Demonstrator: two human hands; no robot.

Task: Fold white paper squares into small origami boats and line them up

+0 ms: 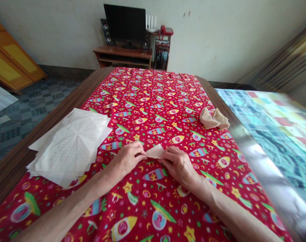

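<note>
Slippage looks like the likeliest trouble for the small white triangle of folded paper (155,151), which sits on or just above the plush red rocket-print cloth (131,136) covering the brown wooden table (91,84). The bare left hand (129,156) pinches its left corner between thumb and fingertips, while the bare right hand (179,164) grips the opposite end, its fingers hiding that corner. If one pinch pulled harder than the other, the layers could shift and a crease set crooked; tugging might also tear a tip. The cloth (soft-looking, hardly a firm folding surface) would probably give under pressure and leave creases blunt. The uneven stack of off-white paper sheets (72,144) beside the left arm could scatter if brushed, and the cream-coloured, open-sided folded piece (213,119) near the right edge could be crushed by a careless reach.
</note>
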